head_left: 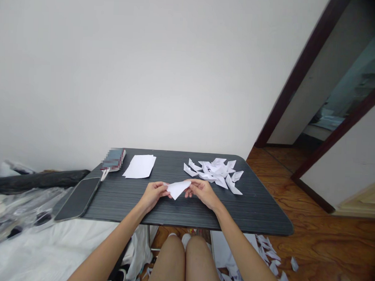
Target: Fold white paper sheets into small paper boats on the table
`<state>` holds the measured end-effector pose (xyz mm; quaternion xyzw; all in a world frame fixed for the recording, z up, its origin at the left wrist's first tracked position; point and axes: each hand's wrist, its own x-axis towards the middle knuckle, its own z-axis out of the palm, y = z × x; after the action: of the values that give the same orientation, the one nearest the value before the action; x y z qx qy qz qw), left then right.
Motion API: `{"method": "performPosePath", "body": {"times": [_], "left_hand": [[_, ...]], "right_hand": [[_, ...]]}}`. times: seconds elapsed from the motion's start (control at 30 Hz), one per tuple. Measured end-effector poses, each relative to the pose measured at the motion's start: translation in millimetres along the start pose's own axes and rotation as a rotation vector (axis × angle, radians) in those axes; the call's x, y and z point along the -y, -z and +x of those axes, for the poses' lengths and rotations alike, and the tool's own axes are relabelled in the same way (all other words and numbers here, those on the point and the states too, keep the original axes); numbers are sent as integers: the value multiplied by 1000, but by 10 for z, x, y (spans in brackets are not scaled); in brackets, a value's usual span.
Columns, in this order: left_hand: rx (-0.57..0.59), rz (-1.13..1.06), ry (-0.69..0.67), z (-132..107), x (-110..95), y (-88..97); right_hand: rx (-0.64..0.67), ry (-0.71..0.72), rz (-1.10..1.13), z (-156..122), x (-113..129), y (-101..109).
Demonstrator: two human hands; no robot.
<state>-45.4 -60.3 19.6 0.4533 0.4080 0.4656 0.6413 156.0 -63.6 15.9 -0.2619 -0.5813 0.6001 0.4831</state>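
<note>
A folded white piece of paper (178,188), pointed at the bottom, is held just above the dark table near its front edge. My left hand (154,194) pinches its left corner between thumb and fingers. At the other end, my right hand (202,191) grips the right corner with its fingers bent behind the sheet. Beyond my right hand lies a pile of folded paper pieces (215,170), shaped like little boats. A stack of flat white sheets (140,166) rests on the table past my left hand.
On the black table (203,215), a tablet or large phone (78,198) overhangs the left edge. A blurred-out package (113,159) sits at the back left. More folded papers (283,280) are scattered over the wooden floor at right. White bedding or plastic (46,250) lies at left.
</note>
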Motion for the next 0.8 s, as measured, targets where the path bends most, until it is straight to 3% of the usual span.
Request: {"method": "performPosePath", "body": {"times": [0.2, 0.4, 0.67, 0.8], "left_hand": [[26, 73, -31, -20, 9, -14], [91, 185, -149, -106, -38, -64], [67, 142, -222, -153, -79, -61], [48, 106, -233, -160, -84, -66]], "right_hand": [[-20, -70, 2, -11, -3, 0], [-101, -152, -41, -8, -23, 19], [-147, -171, 273, -19, 64, 17], [-149, -161, 304, -22, 87, 12]]}}
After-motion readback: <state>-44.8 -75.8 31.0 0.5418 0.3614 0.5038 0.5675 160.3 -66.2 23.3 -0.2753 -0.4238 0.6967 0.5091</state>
